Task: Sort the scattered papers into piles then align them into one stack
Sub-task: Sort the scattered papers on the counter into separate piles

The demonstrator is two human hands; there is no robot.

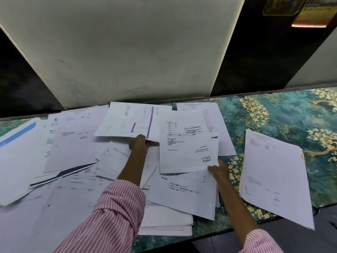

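Observation:
Many white printed papers [73,152] lie scattered and overlapping over the left and middle of the table. My left hand [138,143] pinches the near edge of a sheet with purple bars [127,121] and holds it lifted at the back. My right hand [218,170] grips the near right corner of a sheet with black text [186,150], raised a little over the heap. A separate small pile of sheets [273,176] lies apart on the right, its near corner hanging over the table edge.
The table has a green and yellow floral cover [273,114]. A pale wall panel [127,52] rises right behind it, with dark panels on both sides. The table's front edge runs along the lower right.

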